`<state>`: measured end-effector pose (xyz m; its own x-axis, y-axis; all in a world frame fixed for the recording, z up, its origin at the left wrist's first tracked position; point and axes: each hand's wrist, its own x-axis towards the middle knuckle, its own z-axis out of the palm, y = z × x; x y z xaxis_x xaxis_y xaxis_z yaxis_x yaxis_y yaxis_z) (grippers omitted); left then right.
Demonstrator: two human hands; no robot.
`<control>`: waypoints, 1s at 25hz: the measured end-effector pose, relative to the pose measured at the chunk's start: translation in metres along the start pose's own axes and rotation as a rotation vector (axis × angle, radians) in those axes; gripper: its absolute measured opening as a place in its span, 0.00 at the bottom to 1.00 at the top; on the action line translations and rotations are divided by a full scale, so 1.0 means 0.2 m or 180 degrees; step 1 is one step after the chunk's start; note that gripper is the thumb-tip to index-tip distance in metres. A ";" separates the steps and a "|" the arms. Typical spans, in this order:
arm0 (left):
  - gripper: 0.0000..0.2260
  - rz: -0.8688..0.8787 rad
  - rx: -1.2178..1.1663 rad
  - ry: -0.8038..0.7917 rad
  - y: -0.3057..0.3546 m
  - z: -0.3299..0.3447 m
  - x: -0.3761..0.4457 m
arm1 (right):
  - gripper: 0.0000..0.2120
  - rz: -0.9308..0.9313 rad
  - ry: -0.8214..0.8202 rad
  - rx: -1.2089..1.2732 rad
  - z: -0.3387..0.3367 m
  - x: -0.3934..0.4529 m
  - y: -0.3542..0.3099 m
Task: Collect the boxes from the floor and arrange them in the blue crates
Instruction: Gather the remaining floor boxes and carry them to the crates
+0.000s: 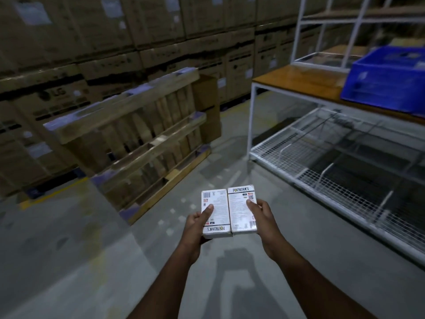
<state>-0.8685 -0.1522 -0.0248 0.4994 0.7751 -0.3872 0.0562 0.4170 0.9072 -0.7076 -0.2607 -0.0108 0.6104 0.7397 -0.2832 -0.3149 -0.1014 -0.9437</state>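
Note:
Two small white Portronics boxes lie side by side, flat, held out over the grey floor. My left hand (197, 226) grips the left box (218, 217), thumb on its top face. Gripping the right box (240, 210) the same way is my right hand (262, 217). The two boxes touch along their long edges. A blue crate (386, 81) stands on the wooden table top (299, 79) at the upper right, well ahead of the boxes. How many boxes lie beneath the top ones is hidden.
A wooden pallet (138, 139) leans upright against stacked cardboard cartons (115, 42) on the left. The white metal table frame (251, 120) has a wire mesh lower shelf (333, 162) at right. Grey concrete floor (80, 249) lies under my arms.

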 end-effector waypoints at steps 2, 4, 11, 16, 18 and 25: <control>0.33 0.0007 0.0021 -0.0187 0.03 0.18 0.14 | 0.17 -0.0065 0.0201 0.0107 -0.15 0.08 -0.06; 0.32 0.0037 0.0070 -0.0391 0.07 0.34 0.27 | 0.16 -0.0111 0.0370 0.0198 -0.27 0.16 -0.12; 0.32 0.0081 0.0198 -0.1104 0.22 0.88 0.84 | 0.18 -0.0310 0.1023 0.0336 -0.61 0.60 -0.34; 0.35 0.0073 0.0257 -0.1617 0.42 1.27 1.23 | 0.18 -0.0468 0.1513 0.0487 -0.80 0.92 -0.60; 0.33 0.0062 0.0293 -0.1889 0.51 1.43 1.36 | 0.18 -0.0580 0.1681 0.0573 -0.86 1.01 -0.71; 0.25 -0.0262 0.0327 -0.2669 0.71 1.92 1.66 | 0.19 -0.0875 0.2330 0.0800 -1.18 1.36 -0.94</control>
<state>-0.3624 -0.0177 0.0390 0.9637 0.1187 -0.2391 0.1784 0.3800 0.9076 -0.3111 -0.1976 0.0486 0.9818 0.0863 -0.1694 -0.1854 0.2365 -0.9538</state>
